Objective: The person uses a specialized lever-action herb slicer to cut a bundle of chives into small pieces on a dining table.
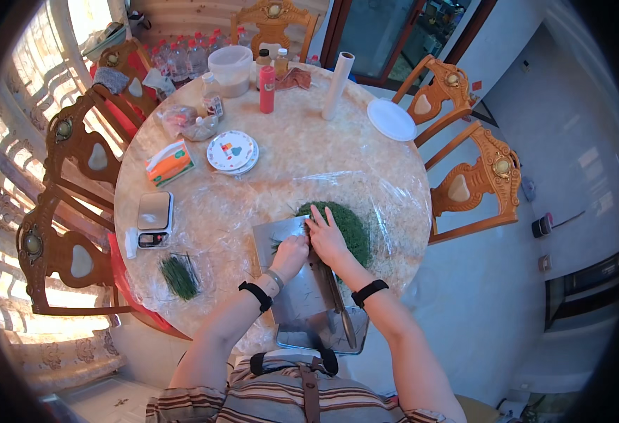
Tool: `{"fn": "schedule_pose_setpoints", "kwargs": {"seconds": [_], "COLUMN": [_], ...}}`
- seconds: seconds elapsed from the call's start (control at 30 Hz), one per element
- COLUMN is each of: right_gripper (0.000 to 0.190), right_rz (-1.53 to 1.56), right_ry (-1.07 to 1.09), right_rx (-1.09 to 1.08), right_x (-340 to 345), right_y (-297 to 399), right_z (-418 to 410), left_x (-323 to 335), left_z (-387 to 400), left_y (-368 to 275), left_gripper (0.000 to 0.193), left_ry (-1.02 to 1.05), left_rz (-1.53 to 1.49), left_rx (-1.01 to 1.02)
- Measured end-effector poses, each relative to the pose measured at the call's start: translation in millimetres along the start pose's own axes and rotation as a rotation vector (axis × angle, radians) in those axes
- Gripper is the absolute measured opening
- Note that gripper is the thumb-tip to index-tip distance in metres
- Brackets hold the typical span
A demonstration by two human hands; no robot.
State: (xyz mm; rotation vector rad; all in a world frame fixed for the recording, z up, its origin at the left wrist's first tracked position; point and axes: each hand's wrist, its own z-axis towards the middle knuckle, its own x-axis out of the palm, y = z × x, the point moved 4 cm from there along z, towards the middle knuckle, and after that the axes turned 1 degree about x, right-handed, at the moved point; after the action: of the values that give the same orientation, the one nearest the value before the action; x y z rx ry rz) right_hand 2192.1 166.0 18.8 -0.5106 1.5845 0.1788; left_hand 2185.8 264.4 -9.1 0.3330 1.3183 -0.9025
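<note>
My left hand (291, 256) is curled over a metal board (283, 291), its fingers bent around thin green grass-like stalks (275, 244) whose ends poke out beside it. Close against it, my right hand (329, 240) has two fingers stretched out. The right fingertips are at the board's far right edge; whether they grip something is hidden. Beneath the right wrist runs a long dark blade (326, 283), its metal handle (348, 329) towards me. A mound of finely chopped greens (352, 227) lies to the right. Part of a metal tray (293, 338) shows under the board.
Plastic film (219, 211) covers part of the round table (299, 153). At left are a bundle of green stalks (179, 276), a digital scale (155, 211), tissues (169, 163) and stacked plates (231, 152). A roll (337, 87) stands farther back. Carved chairs (478, 180) surround the table.
</note>
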Motion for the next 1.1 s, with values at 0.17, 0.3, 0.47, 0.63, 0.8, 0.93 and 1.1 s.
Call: {"fn": "schedule_pose_setpoints", "kwargs": {"seconds": [0.17,0.3,0.47,0.63,0.8,0.93,1.1], "right_gripper": [0.045,0.048,0.048,0.040,0.031,0.028,0.031], "right_rz": [0.372,0.764,1.647,1.595,1.395,1.086,1.002], "right_ry": [-0.365,-0.274,0.146,0.119,0.456,0.531,0.085], "right_rx": [0.239,0.725,0.989,0.823,0.638,0.742,0.622], "right_x": [-30.5,22.4,8.6,-127.8,-144.9,-95.5,-26.9], "right_y": [12.4,43.8,54.1,-2.8,-10.5,25.8,58.5], "right_z": [-54.3,-165.1,-226.9,-176.2,-158.4,-179.8,-209.5], "left_x": [5.5,6.9,7.5,10.9,7.0,5.5,15.2], "left_z": [-8.4,-10.0,-2.7,-2.9,9.3,3.1,7.0], "left_y": [7.5,5.6,-1.9,3.0,-4.6,-4.2,-9.6], "left_gripper": [0.029,0.031,0.032,0.011,0.013,0.013,0.008], "left_ry": [-0.093,-0.061,-0.033,-0.114,-0.061,-0.021,-0.047], "left_rz": [0.003,0.013,0.005,0.053,0.063,0.108,0.180], "left_rx": [0.038,0.015,0.043,0.000,-0.036,-0.029,0.028]}}
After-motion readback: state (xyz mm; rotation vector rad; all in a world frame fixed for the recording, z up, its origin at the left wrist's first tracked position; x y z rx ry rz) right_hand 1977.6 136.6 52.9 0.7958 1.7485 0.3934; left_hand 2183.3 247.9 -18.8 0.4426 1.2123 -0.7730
